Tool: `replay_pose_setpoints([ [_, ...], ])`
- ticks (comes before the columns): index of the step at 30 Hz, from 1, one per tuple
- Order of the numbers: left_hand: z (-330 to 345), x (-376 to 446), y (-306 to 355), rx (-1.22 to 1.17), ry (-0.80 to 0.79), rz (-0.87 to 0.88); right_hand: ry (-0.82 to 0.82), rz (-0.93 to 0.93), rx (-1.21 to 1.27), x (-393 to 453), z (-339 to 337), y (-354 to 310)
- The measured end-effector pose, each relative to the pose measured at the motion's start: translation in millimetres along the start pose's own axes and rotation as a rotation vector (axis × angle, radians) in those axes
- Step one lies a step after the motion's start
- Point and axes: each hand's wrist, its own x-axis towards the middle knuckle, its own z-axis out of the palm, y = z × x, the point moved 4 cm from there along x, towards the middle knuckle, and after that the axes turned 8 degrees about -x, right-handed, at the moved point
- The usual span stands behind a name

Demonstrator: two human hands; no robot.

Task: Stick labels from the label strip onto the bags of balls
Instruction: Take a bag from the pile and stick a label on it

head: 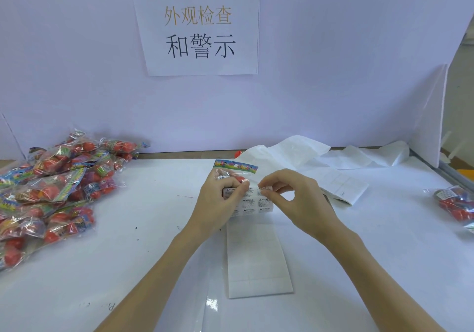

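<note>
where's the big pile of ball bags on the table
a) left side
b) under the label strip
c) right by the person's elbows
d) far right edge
a: the pile of bags lies on the left of the table, while the left hand and right hand work the label strip at the centre.

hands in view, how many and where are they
2. The left hand grips a bag of balls and the label strip at table centre; the right hand pinches a label beside it.
</note>
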Motion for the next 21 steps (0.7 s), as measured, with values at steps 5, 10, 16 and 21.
replay_pose_setpoints([
  [5,-0.3,0.9,-1.1,0.017,0.01,-0.003,-0.007,-0.006,-0.003,0.2,-1.2,-3.3],
  [10,-1.2,0.9,-2.3,0.009,0.016,-0.019,-0.016,0.019,0.006,-0.4,0.0,-3.1],
  [16,-0.4,0.0,-1.3,0.017,0.017,-0.035,-0.009,0.009,-0.006,-1.4,-0.4,-3.9],
  [21,-0.9,-0.1,-2.1,0.051,0.011,-0.057,0.002,-0.02,-0.011,-1.8,-0.9,-6.8],
])
